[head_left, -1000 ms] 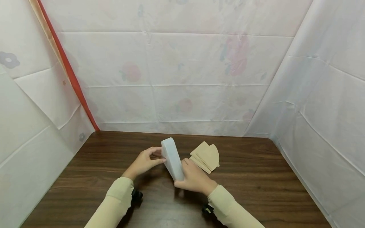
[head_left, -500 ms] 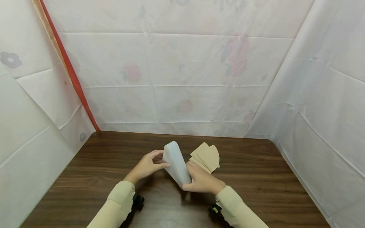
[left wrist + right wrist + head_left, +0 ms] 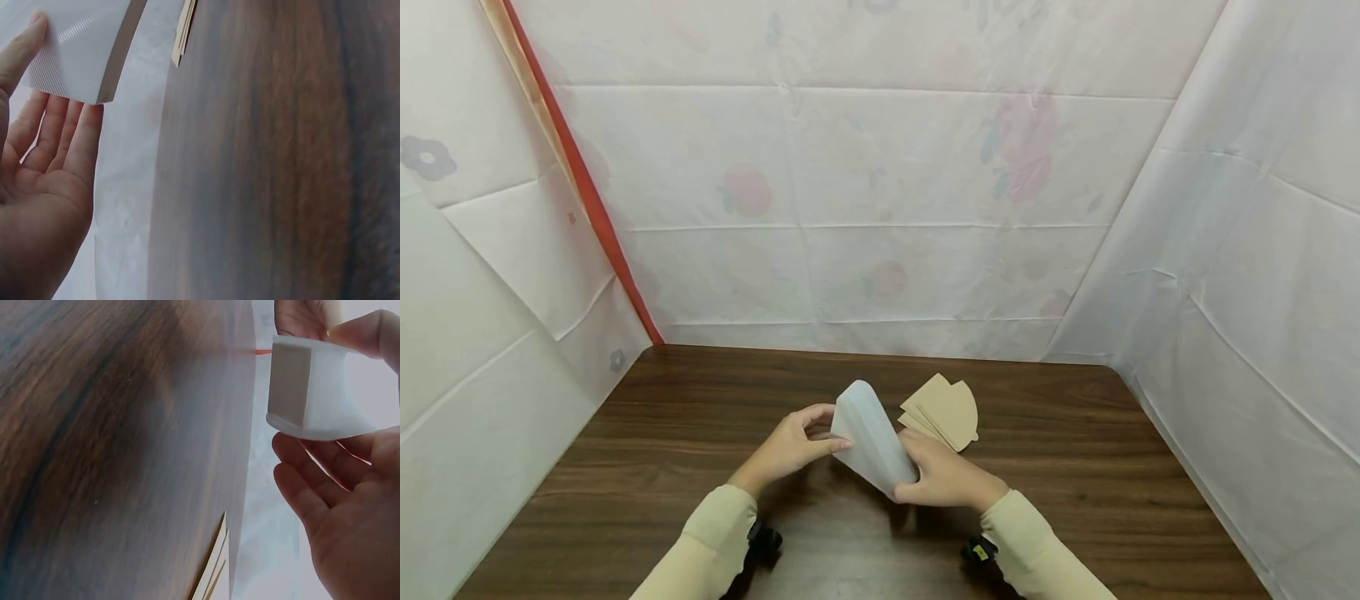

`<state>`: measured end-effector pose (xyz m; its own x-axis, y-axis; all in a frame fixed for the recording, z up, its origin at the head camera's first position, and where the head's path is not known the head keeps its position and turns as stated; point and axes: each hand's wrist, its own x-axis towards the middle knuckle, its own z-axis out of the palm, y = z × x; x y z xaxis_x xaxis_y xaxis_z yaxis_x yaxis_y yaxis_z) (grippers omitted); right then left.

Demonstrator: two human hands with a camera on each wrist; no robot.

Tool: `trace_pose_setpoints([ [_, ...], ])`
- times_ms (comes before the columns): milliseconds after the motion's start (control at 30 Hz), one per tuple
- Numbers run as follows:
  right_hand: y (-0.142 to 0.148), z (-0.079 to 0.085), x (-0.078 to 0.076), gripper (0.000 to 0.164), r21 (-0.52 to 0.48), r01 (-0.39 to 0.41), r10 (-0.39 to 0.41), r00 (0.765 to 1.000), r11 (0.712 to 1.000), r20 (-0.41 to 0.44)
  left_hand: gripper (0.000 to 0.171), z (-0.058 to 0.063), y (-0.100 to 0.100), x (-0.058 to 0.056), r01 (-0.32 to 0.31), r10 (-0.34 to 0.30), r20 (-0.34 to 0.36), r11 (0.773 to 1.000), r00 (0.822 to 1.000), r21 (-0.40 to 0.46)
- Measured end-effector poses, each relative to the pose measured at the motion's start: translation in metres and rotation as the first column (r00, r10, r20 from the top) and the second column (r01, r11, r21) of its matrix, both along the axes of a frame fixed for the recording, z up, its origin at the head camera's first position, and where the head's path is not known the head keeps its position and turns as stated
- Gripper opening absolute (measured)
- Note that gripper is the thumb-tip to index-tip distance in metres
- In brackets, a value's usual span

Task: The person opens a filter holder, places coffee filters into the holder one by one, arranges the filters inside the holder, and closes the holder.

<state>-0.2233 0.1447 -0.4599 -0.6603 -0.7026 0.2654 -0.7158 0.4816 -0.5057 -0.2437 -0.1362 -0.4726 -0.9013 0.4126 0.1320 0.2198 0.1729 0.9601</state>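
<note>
A white wedge-shaped case (image 3: 874,443) is held between both hands, tilted above the table. In the left wrist view, one face of the case (image 3: 78,47) is finely ribbed and somewhat translucent. My left hand (image 3: 792,447) pinches its left end, thumb on the near face and fingers behind. At the lower right end, my right hand (image 3: 943,471) grips it, its thumb on one side and fingers on the other, as the right wrist view also shows. Several tan paper coffee filters (image 3: 951,412) lie fanned and overlapping on the table, just beyond the right hand.
The dark wood-grain table (image 3: 1075,467) spans the whole work area. White printed sheeting (image 3: 880,200) hangs behind it and along both sides, with a red strip (image 3: 580,179) at the back left corner. Black wrist cameras sit under both cuffs.
Both hands have shifted the case slightly right and toward the body. It leans over more, turning its ribbed face further into view. The coffee filters have stayed put.
</note>
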Motion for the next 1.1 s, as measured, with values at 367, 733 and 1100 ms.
trace_pose_setpoints([
  [367, 0.011, -0.003, 0.002, 0.041, -0.026, 0.007, -0.004, 0.996, 1.0, 0.092, 0.044, 0.0, 0.005, 0.009, 0.048, -0.049, -0.042, 0.999, 0.998, -0.014],
  [733, 0.014, -0.003, 0.003, 0.038, -0.023, 0.005, -0.004, 0.998, 1.0, 0.068, 0.045, 0.005, 0.009, 0.015, 0.036, -0.037, -0.052, 0.999, 0.998, -0.031],
  [1100, 0.022, -0.005, 0.003, 0.039, -0.054, 0.022, -0.017, 0.997, 0.998, 0.079, 0.043, 0.003, 0.014, 0.021, -0.001, 0.0, -0.039, 1.0, 0.999, -0.026],
])
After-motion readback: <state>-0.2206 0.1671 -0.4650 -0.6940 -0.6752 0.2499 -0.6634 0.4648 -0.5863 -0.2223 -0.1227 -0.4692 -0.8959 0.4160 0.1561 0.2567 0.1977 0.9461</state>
